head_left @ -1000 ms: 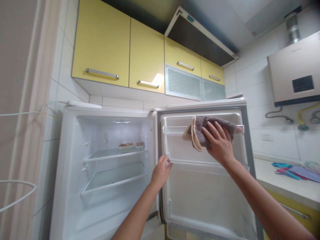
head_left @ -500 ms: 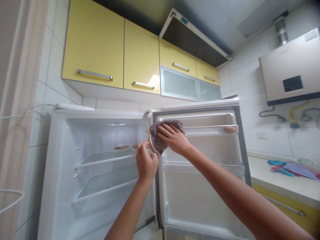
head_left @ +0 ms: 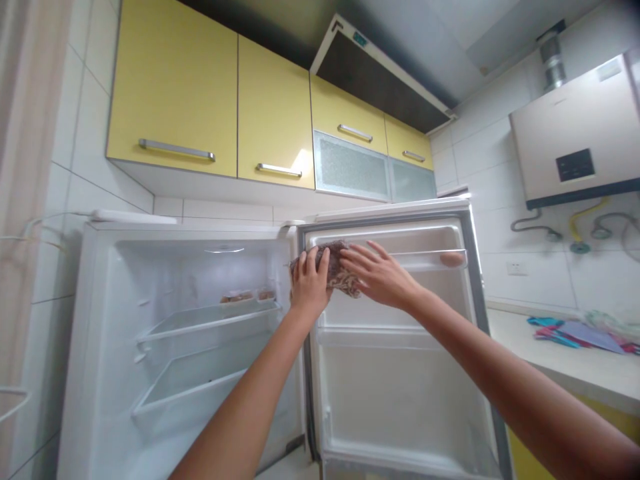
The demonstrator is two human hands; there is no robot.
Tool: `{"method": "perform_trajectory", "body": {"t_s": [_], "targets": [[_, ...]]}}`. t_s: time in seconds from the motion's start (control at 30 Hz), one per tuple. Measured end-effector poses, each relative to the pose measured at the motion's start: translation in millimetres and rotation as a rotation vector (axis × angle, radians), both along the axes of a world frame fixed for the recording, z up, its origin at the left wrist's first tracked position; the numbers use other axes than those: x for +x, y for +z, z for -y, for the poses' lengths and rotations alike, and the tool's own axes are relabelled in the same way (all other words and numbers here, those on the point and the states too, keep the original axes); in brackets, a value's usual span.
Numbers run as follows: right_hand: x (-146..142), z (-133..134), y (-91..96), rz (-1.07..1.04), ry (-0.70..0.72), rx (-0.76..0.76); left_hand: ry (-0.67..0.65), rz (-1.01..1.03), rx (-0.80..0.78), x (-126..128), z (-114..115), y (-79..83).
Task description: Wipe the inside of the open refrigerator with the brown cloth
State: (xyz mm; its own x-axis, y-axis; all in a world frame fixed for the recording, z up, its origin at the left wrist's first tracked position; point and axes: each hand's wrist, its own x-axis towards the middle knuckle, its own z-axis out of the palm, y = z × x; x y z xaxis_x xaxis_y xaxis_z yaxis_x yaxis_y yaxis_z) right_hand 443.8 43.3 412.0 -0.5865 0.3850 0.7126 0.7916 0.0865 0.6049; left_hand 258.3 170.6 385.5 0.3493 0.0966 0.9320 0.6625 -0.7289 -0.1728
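Note:
A grey-brown cloth (head_left: 339, 273) is pressed against the upper left corner of the open fridge door (head_left: 400, 373), at its top door shelf (head_left: 430, 259). My left hand (head_left: 310, 283) lies over the cloth's left part with fingers curled on it. My right hand (head_left: 379, 272) rests on the cloth's right part with fingers stretched flat. Both forearms reach up from the bottom of the view.
The fridge compartment (head_left: 190, 333) stands open on the left with two shelves and small containers (head_left: 245, 296) on the upper one. Yellow wall cabinets (head_left: 210, 100) hang above. A counter (head_left: 575, 363) with coloured cloths (head_left: 575, 331) lies to the right, under a wall heater (head_left: 575, 147).
The cloth slid left along the top door shelf to the door's hinge side. My left hand rose from the door's edge and came onto the cloth beside my right hand.

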Motion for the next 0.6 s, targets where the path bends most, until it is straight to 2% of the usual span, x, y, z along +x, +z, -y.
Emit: {"method": "perform_trajectory", "body": {"t_s": [0.13, 0.2, 0.27, 0.33, 0.4, 0.6], "targets": [[80, 58, -0.9, -0.368, -0.043, 0.286, 0.100, 0.010, 0.076, -2, -1, -4.3], [119, 77, -7.9, -0.532, -0.026, 0.345, 0.128, 0.005, 0.113, 0, -3, -7.1], [147, 87, -18.7, -0.643, 0.015, 0.330, 0.141, 0.012, 0.143, 6, -3, -10.8], [159, 89, -29.1, -0.719, 0.069, 0.293, 0.145, 0.032, 0.167, 16, 0, -15.1], [159, 88, -35.5, -0.773, 0.119, 0.277, 0.137, 0.040, 0.197, 30, 6, -19.2], [147, 89, -34.2, -0.931, 0.200, 0.273, 0.051, 0.010, 0.429, 92, 32, -22.0]]}}
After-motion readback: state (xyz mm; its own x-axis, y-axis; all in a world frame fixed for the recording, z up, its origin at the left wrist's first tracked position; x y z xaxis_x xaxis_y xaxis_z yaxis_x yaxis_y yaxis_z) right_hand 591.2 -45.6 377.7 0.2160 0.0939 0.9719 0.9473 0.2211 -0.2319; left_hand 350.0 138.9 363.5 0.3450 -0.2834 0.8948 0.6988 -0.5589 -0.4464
